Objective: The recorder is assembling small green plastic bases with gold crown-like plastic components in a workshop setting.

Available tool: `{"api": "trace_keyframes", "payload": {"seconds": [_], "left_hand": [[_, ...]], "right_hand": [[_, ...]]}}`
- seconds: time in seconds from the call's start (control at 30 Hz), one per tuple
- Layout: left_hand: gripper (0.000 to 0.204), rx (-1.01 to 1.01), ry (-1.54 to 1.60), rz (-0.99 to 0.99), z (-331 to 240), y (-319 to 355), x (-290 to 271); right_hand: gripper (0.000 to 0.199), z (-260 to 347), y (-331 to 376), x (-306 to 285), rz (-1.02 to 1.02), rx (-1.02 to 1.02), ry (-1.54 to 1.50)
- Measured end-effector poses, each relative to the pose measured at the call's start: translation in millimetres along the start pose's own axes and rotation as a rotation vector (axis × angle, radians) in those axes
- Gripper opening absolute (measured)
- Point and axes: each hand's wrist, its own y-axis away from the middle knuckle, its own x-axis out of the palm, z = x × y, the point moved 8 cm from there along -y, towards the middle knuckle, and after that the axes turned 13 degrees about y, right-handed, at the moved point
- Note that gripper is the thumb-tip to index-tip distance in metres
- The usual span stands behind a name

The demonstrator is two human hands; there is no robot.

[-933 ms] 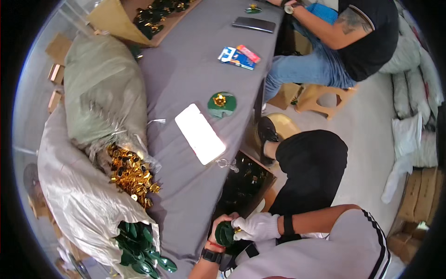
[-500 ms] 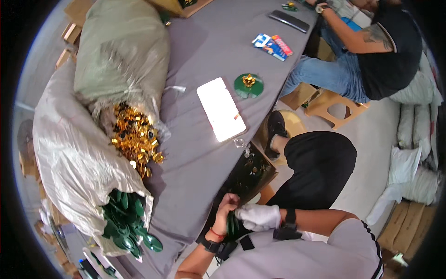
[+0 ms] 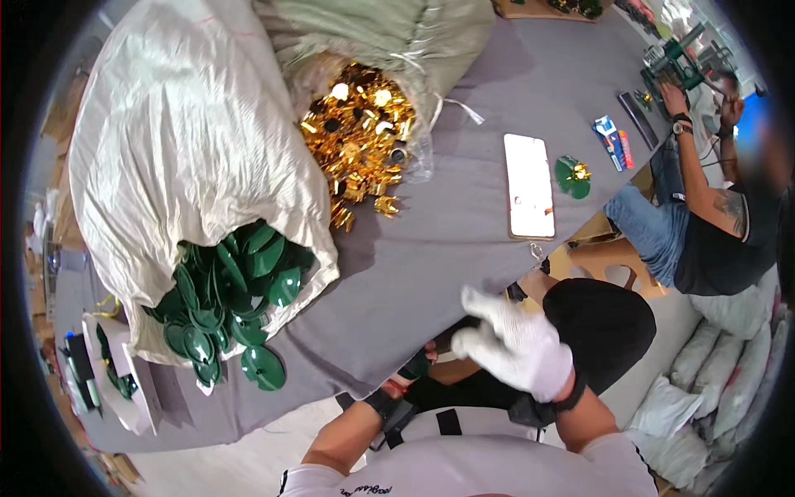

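My right hand (image 3: 517, 344), in a white glove, is raised over the table's near edge with its fingers apart and nothing in it. Low by that edge, my left hand (image 3: 431, 352) is bare and partly hidden, its fingers closed round dark green discs (image 3: 416, 364). On the left, glossy green discs (image 3: 263, 369) spill out of a white woven sack (image 3: 199, 132). Gold metallic pieces (image 3: 356, 145) pour from a grey-green sack (image 3: 389, 29) behind it. One green disc (image 3: 568, 184) with a gold piece (image 3: 580, 171) on it lies right of a bright-screened phone (image 3: 530, 186).
A grey cloth (image 3: 447, 232) covers the table. Small blue and red packs (image 3: 611, 142) and a dark flat case (image 3: 638, 120) lie farther right. A co-worker (image 3: 712, 207) sits beside a green bench machine (image 3: 675, 62). White sacks (image 3: 696, 364) are piled on the right.
The view has swung left, toward the sacks. My gloved right hand has come away from my left hand and opened, lifting toward the table; my left hand stays low.
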Motion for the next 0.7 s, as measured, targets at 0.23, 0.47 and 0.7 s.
{"api": "trace_keyframes", "payload": {"seconds": [0.23, 0.47, 0.7], "left_hand": [[0.044, -0.087, 0.535, -0.34, -34.6, 31.9, 61.6], [0.025, -0.156, 0.917, -0.015, -12.7, 30.5, 55.5], [0.023, -0.332, 0.766, -0.043, 0.6, -3.0, 120.1]], "right_hand": [[0.044, 14.1, -164.2, 50.3, -0.124, 0.167, 0.513], [0.044, 11.2, -69.6, 22.1, -0.078, 0.021, 0.019], [0.036, -58.0, 69.3, 63.2, 0.265, 0.446, -0.186]]}}
